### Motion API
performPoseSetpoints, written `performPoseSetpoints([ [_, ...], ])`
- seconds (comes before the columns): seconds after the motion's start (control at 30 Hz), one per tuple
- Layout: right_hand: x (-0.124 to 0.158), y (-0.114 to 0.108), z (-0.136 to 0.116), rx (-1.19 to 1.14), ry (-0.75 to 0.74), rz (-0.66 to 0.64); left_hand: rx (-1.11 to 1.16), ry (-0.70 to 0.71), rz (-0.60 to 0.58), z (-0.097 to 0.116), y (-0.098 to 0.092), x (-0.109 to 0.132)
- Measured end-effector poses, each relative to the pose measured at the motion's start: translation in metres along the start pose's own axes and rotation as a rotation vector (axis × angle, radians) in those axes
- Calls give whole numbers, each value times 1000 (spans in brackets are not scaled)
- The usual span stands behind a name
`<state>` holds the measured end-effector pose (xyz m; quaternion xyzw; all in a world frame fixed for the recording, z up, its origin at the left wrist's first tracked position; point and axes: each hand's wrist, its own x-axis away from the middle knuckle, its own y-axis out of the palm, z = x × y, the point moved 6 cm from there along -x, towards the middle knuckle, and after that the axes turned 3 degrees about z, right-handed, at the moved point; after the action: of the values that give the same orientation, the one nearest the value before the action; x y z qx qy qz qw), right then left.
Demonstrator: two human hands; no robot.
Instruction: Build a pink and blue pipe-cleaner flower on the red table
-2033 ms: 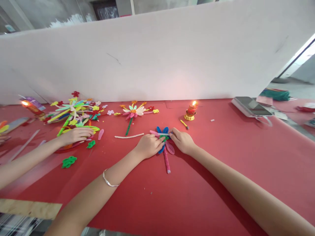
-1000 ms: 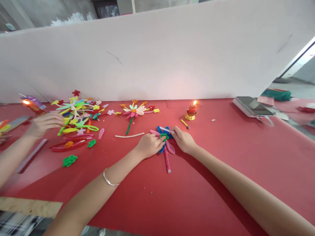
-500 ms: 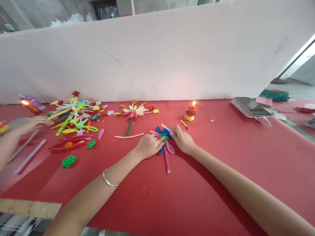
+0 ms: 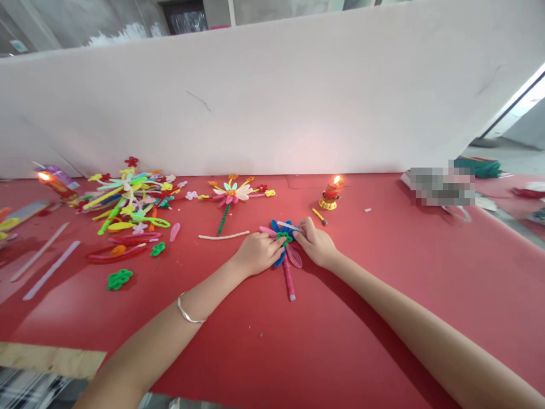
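Note:
A pipe-cleaner flower point(image 4: 288, 275) with blue and pink petals, a green centre and a pink stem lies flat on the red table. My left hand point(image 4: 258, 253) has its fingers pressed on the green centre and holds the flower from the left. At its upper right side, my right hand point(image 4: 316, 244) pinches a short whitish translucent stick point(image 4: 288, 225), which looks like a glue stick. This stick lies slanted across the blue petals; whether its tip touches them I cannot tell. A cream pipe cleaner point(image 4: 223, 236) rests left of my left hand.
Behind my right hand burns a red candle point(image 4: 332, 190) on a gold base, with a small yellow stub point(image 4: 319, 216) before it. A finished flower point(image 4: 232, 193), a colourful pipe-cleaner pile point(image 4: 128, 199), translucent sticks point(image 4: 51, 270) and another lit candle point(image 4: 55, 186) are leftward. A white board point(image 4: 255, 102) stands behind.
The stick in my right hand has tipped flatter over the blue petals. My left hand stays on the flower. Another person's arm at the left has left the view.

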<state>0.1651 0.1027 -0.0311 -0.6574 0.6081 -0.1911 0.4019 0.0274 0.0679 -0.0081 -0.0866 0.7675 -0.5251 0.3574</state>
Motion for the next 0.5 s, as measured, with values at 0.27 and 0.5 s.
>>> performPoseSetpoints([
  [0.27,-1,0,-3,23,-54,-28,-34,8,-7,0,-1,0],
  [0.5,-1,0,-5,4,-74,-40,-6,-3,-21,-1,1,1],
])
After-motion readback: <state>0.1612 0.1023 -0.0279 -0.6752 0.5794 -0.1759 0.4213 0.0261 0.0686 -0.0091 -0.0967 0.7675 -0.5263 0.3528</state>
